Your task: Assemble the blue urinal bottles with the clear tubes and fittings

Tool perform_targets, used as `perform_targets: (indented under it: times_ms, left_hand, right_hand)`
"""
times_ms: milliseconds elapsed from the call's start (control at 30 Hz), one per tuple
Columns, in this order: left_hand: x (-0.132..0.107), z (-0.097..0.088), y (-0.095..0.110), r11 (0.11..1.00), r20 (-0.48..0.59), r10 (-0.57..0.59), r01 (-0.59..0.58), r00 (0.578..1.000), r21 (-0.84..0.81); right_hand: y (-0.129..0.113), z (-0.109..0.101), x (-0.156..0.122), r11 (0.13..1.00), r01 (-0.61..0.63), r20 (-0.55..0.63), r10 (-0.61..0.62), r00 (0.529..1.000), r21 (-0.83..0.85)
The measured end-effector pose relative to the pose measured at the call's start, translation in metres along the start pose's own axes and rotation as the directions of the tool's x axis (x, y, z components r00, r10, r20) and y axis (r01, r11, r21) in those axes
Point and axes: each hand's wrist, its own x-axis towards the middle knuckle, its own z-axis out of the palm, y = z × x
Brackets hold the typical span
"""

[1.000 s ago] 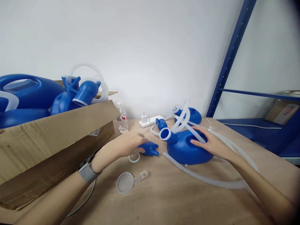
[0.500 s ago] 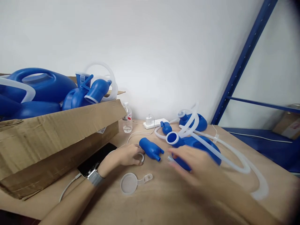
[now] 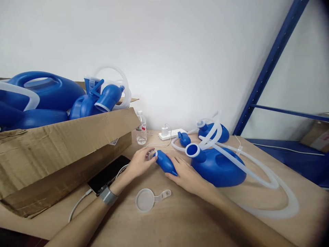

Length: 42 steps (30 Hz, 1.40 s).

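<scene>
Pale wood is forming the work surface: a table (image 3: 180,219) set against a plain white wall (image 3: 180,51), with a blue steel shelf frame (image 3: 269,65) standing at the right. A cardboard box (image 3: 64,147) is sitting at the left, filled with blue containers and coiled tubing. A water bottle (image 3: 141,128) and a white power strip (image 3: 172,133) are standing near the wall; a dark phone (image 3: 109,173) is lying just beside the box.

At mid-table, both hands are working on one small blue fitting (image 3: 166,163). The left hand (image 3: 140,164) is pinching a white ring (image 3: 151,155) between thumb and fingertips, closed on it at the fitting's upper end. The right hand (image 3: 186,175) is gripping the fitting's lower end – fingers curled together around it. The fitting is lying tilted low over the table, between the hands; contact with the wood is not discernible.

A large blue container (image 3: 221,169) with a translucent tube (image 3: 269,183) is resting just beside the right hand. A clear lid (image 3: 145,200) is lying flat near both wrists – apart from them.
</scene>
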Motion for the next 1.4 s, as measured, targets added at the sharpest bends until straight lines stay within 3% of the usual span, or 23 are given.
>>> perform_targets:
  times_ms: [133,233,367,467,733,967,1233,1400]
  left_hand:
    - [-0.006,0.001,0.019,0.962,0.085,-0.065,0.085,0.994,-0.261]
    - [-0.014,0.002,0.036,0.915,0.14,-0.041,0.093,0.989,-0.394]
    - [-0.026,0.004,0.05,0.908,0.139,0.007,0.052,0.99,-0.415]
    - [-0.031,0.005,0.054,0.921,0.155,0.071,-0.005,0.985,-0.39]
    - [-0.036,0.01,0.054,0.893,0.144,0.125,-0.048,0.982,-0.447]
    - [-0.038,0.017,0.051,0.9,0.316,0.123,0.028,0.941,-0.435]
    - [-0.035,0.013,0.046,0.736,0.509,0.121,0.267,0.853,-0.622]
    - [-0.039,0.016,0.046,0.731,0.461,0.126,0.232,0.878,-0.641]
  right_hand:
    - [0.003,0.003,-0.029,0.997,0.066,-0.003,-0.066,0.998,-0.043]
    - [0.01,0.006,-0.048,0.989,0.069,-0.129,-0.086,0.988,-0.13]
    - [0.02,0.002,-0.065,0.972,0.194,-0.283,-0.224,0.932,-0.133]
    - [0.024,-0.002,-0.072,0.975,0.217,-0.335,-0.222,0.916,-0.053]
    - [0.024,-0.002,-0.075,0.982,0.122,-0.283,-0.076,0.956,0.147]
    - [0.03,0.002,-0.076,0.983,0.082,-0.246,-0.04,0.968,0.161]
    - [0.033,-0.001,-0.072,0.962,0.077,-0.202,-0.024,0.979,0.263]
    - [0.034,-0.001,-0.072,0.953,0.096,-0.215,-0.033,0.976,0.287]
